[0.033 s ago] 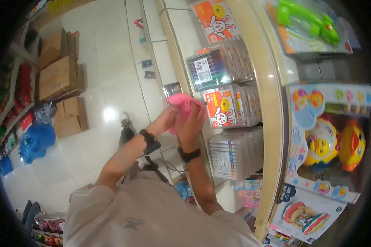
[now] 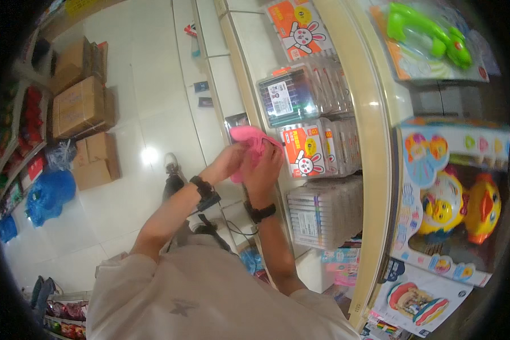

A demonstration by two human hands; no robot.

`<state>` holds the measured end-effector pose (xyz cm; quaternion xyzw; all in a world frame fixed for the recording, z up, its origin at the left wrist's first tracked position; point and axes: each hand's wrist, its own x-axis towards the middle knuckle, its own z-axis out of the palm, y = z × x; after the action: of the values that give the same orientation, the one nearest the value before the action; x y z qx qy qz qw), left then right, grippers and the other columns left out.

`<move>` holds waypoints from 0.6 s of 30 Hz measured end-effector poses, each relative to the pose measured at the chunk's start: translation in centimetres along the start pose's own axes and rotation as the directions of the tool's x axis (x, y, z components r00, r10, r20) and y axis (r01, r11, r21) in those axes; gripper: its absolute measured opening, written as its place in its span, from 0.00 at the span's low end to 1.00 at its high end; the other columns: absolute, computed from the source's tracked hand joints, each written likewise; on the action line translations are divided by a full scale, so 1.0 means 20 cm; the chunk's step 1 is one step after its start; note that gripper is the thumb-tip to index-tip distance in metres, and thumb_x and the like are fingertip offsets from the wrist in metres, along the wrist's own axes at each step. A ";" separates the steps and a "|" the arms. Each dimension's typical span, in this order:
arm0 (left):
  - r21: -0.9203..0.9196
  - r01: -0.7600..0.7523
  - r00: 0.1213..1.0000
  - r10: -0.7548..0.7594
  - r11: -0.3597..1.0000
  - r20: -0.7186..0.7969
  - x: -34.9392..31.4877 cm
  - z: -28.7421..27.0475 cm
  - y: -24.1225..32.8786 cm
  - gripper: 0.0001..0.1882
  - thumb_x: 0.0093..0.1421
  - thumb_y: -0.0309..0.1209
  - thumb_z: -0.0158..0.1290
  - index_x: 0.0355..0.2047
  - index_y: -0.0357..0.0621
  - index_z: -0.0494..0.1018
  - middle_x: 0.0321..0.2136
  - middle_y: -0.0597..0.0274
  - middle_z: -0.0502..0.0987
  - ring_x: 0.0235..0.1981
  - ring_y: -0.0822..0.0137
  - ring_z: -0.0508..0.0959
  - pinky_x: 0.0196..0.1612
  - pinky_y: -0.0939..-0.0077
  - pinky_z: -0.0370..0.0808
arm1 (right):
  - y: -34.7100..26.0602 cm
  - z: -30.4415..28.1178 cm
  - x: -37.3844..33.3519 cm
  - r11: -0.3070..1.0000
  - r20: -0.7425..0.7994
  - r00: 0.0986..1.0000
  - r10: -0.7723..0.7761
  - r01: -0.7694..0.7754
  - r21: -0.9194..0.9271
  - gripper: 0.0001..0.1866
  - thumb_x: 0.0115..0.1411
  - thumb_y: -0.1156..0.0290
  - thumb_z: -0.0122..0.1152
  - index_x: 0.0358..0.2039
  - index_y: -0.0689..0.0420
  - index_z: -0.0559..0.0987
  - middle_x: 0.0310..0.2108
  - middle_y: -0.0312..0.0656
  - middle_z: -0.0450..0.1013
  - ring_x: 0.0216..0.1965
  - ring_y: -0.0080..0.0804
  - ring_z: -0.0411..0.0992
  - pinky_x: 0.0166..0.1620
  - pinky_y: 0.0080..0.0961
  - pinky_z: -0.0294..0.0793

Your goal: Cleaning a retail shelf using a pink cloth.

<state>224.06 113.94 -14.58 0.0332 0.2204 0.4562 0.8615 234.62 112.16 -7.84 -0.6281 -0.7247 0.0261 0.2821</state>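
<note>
A bunched pink cloth (image 2: 245, 134) is held in front of me, close beside the lower shelf on the right. My left hand (image 2: 227, 161) grips its left side with curled fingers. From the other side, my right hand (image 2: 264, 174) is closed on the same cloth, its fingers bent into the folds. Both wrists wear black bands. Just right of the right hand stands a row of clear cases with orange fronts and a rabbit picture (image 2: 304, 151). Some fingertips are hidden by the cloth.
Marker sets (image 2: 289, 96) and cases of pens (image 2: 317, 212) stand on the lower shelf. Above it at right are a boxed duck toy (image 2: 481, 209) and a green toy (image 2: 430, 34). Cardboard boxes (image 2: 80, 107) and a blue plastic bag (image 2: 51, 195) lie across the aisle at left.
Both hands stay on the pink cloth in nearly the same place. The view has shifted very slightly against the shelves.
</note>
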 end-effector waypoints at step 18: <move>-0.117 0.061 0.997 -0.065 0.991 -0.030 0.33 -0.06 0.10 0.11 0.65 0.38 0.45 0.40 0.47 0.70 0.39 0.63 0.75 0.41 0.65 0.75 0.46 0.68 0.74 | 0.01 0.19 0.15 0.976 -0.014 1.000 0.016 -0.019 -0.219 0.26 0.50 0.68 0.61 0.50 0.60 0.68 0.44 0.56 0.66 0.49 0.58 0.64 0.56 0.53 0.62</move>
<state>225.24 120.13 -17.37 -0.0315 0.2092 0.4411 0.8721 233.02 116.16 -9.99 -0.6620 -0.7158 -0.0553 0.2152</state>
